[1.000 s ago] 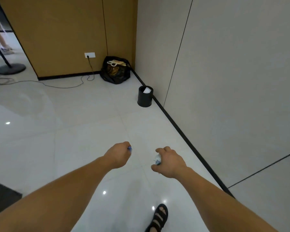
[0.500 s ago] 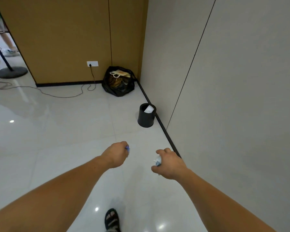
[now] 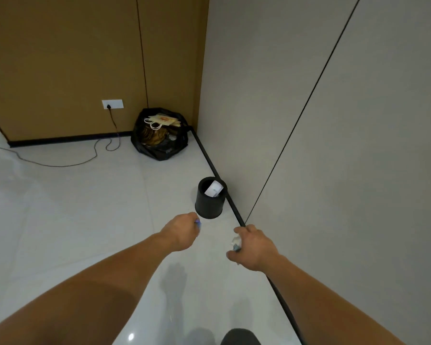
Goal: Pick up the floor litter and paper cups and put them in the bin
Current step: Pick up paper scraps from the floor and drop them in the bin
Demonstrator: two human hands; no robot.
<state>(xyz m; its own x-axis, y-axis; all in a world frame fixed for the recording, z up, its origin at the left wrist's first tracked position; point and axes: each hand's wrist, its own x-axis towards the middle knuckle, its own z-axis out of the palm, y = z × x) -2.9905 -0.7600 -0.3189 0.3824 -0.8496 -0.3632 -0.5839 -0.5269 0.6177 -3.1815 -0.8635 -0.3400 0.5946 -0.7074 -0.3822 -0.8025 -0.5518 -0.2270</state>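
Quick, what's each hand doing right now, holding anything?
Left hand: closed around a small blue scrap.
Right hand: closed around crumpled white paper.

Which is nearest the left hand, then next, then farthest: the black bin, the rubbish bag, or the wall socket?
1. Black bin, just ahead of the left hand, beside the right wall.
2. Rubbish bag, in the far corner.
3. Wall socket, on the brown wall, left of the bag.

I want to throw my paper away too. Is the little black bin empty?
Not empty. The black bin stands upright by the wall, and a piece of white litter shows inside its open top.
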